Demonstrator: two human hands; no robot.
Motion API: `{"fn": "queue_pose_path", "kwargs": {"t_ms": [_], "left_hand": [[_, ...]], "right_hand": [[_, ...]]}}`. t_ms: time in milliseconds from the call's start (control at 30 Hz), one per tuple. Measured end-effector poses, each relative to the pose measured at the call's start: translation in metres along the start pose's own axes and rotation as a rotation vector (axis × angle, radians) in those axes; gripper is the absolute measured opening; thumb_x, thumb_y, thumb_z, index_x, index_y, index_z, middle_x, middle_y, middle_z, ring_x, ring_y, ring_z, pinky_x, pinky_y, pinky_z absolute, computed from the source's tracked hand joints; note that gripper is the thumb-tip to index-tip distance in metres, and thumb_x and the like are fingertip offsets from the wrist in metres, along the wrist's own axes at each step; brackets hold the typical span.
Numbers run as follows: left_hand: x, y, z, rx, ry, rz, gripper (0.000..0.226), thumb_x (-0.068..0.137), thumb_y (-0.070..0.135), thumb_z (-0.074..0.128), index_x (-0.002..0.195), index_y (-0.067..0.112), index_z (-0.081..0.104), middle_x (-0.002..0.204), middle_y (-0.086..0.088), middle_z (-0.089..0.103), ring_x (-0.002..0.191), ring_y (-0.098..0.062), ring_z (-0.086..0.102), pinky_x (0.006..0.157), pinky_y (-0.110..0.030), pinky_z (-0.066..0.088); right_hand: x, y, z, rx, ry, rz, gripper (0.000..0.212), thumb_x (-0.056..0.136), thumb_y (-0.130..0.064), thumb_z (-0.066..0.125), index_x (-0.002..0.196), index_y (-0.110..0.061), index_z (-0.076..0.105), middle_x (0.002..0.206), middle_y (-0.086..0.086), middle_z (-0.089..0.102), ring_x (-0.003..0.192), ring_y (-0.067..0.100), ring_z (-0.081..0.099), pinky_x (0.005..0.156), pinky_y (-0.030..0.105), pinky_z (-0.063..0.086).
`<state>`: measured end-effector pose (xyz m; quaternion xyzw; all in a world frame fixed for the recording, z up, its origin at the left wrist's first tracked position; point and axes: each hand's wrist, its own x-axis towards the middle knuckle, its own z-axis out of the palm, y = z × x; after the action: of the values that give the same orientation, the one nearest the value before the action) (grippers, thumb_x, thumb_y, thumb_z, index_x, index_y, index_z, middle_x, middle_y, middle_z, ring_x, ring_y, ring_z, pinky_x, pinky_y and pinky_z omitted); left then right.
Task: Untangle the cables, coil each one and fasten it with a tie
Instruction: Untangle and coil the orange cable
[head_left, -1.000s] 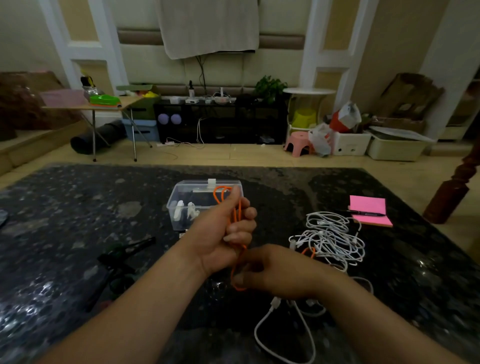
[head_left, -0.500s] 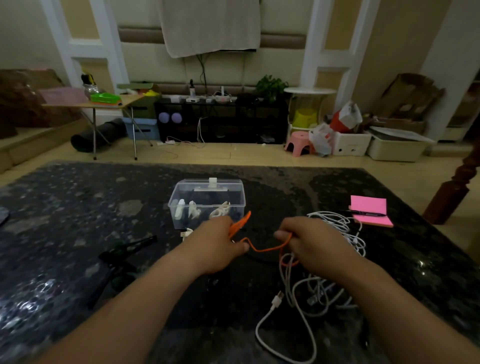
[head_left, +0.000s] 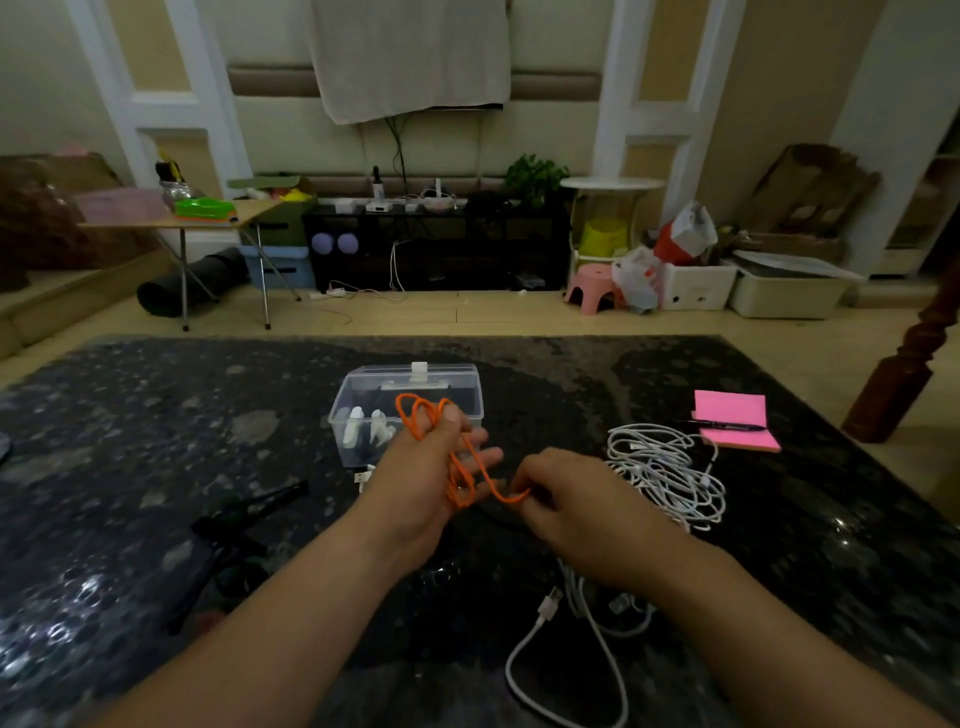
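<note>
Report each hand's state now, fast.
Left hand: holding the orange cable, looped around its fingers.
Right hand: pinching the same cable's free stretch.

A lived-in home living room: media shelf (head_left: 436, 244), potted plant (head_left: 535, 174), pink stool (head_left: 595, 286), storage bins (head_left: 784, 291).

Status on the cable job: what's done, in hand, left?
Done: no tied coil shows on the table. In hand: the orange cable is looped around the left hand; the right hand pinches its free run. Left: tie the orange cable, then the white cable tangle and the loose white cable with the USB plug.
</note>
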<state>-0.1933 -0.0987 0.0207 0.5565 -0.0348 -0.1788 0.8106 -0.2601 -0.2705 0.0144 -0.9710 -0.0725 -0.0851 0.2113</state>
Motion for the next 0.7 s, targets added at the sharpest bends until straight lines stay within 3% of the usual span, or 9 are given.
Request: {"fn": "queue_pose_path", "kwargs": {"t_ms": [67, 167, 267, 333, 400, 533, 633, 700], "left_hand": [[-0.004, 0.001, 0.003, -0.098, -0.017, -0.016, 0.021, 0.113, 0.029, 0.046, 0.109, 0.011, 0.056, 0.109, -0.023, 0.075, 0.099, -0.035, 0.075, 0.088, -0.053, 0.061], [-0.002, 0.001, 0.005, -0.152, 0.022, 0.018, 0.014, 0.113, 0.025, 0.046, 0.111, 0.012, 0.053, 0.081, -0.014, 0.068, 0.074, -0.027, 0.072, 0.072, -0.042, 0.063], [0.004, 0.003, 0.0, -0.201, 0.042, 0.014, 0.013, 0.11, 0.021, 0.052, 0.097, 0.017, 0.055, 0.069, -0.005, 0.053, 0.052, -0.015, 0.051, 0.051, -0.03, 0.054], [0.005, 0.007, -0.002, -0.24, -0.01, -0.006, 0.02, 0.109, 0.022, 0.054, 0.089, 0.017, 0.055, 0.066, -0.003, 0.048, 0.049, -0.011, 0.04, 0.045, -0.023, 0.045], [0.002, 0.014, -0.002, -0.23, -0.078, -0.014, 0.019, 0.108, 0.025, 0.054, 0.093, 0.014, 0.057, 0.065, -0.002, 0.048, 0.05, -0.01, 0.037, 0.044, -0.021, 0.038], [-0.001, 0.015, -0.004, 0.051, -0.115, 0.06, 0.022, 0.11, 0.031, 0.052, 0.096, 0.014, 0.057, 0.074, -0.005, 0.06, 0.056, -0.014, 0.051, 0.047, -0.024, 0.043], [0.003, 0.004, -0.004, 0.426, -0.094, 0.198, 0.026, 0.108, 0.038, 0.056, 0.099, 0.013, 0.054, 0.079, -0.007, 0.06, 0.058, -0.012, 0.052, 0.05, -0.023, 0.041], [0.004, -0.003, -0.002, 0.553, -0.167, 0.236, 0.031, 0.103, 0.038, 0.065, 0.098, 0.01, 0.052, 0.078, -0.01, 0.052, 0.059, -0.012, 0.046, 0.052, -0.023, 0.039]], "right_hand": [[-0.002, -0.007, 0.009, -0.011, -0.024, -0.017, 0.03, 0.091, -0.046, 0.045, 0.104, -0.028, 0.064, 0.101, -0.005, 0.064, 0.096, 0.017, 0.065, 0.086, 0.041, 0.054], [0.0, -0.01, 0.017, 0.032, -0.001, -0.014, 0.012, 0.099, -0.031, 0.056, 0.11, -0.03, 0.056, 0.116, -0.002, 0.07, 0.107, 0.02, 0.067, 0.09, 0.042, 0.054], [0.003, -0.004, 0.02, 0.013, 0.018, 0.0, 0.016, 0.099, -0.035, 0.06, 0.115, -0.031, 0.058, 0.117, -0.005, 0.069, 0.109, 0.018, 0.063, 0.091, 0.038, 0.051], [0.006, 0.005, 0.021, -0.124, -0.034, 0.026, 0.021, 0.098, -0.038, 0.059, 0.117, -0.03, 0.062, 0.115, -0.004, 0.069, 0.11, 0.022, 0.059, 0.092, 0.038, 0.048], [0.007, 0.015, 0.024, -0.241, -0.117, 0.069, 0.021, 0.1, -0.042, 0.055, 0.11, -0.026, 0.065, 0.112, -0.001, 0.071, 0.111, 0.027, 0.061, 0.09, 0.039, 0.048], [0.014, 0.031, 0.026, -0.056, -0.191, 0.182, 0.02, 0.104, -0.042, 0.055, 0.09, -0.03, 0.063, 0.097, -0.005, 0.072, 0.098, 0.022, 0.068, 0.087, 0.038, 0.053], [0.022, 0.037, 0.02, 0.021, 0.028, 0.228, 0.024, 0.099, -0.048, 0.052, 0.086, -0.031, 0.063, 0.089, -0.011, 0.075, 0.091, 0.016, 0.07, 0.085, 0.041, 0.055], [0.025, 0.034, 0.013, 0.085, 0.171, 0.231, 0.022, 0.098, -0.045, 0.058, 0.089, -0.028, 0.069, 0.083, -0.013, 0.075, 0.085, 0.013, 0.07, 0.08, 0.041, 0.056]]}}
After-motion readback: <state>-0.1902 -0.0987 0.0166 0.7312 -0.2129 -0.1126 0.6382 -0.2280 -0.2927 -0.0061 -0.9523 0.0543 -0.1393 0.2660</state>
